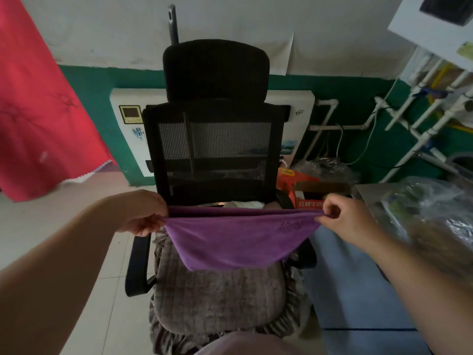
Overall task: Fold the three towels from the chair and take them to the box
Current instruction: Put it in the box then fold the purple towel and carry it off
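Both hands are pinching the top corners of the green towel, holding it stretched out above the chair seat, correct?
Not quite: the towel is purple, not green, as the head view shows. The rest holds: the left hand and the right hand each pinch a top corner and hold it stretched out above the chair seat.

white cloth (247, 204) mostly hidden behind purple towel (235, 242), plastic-wrapped goods (435, 216) right of towel blurred, both forearms cut by frame edges
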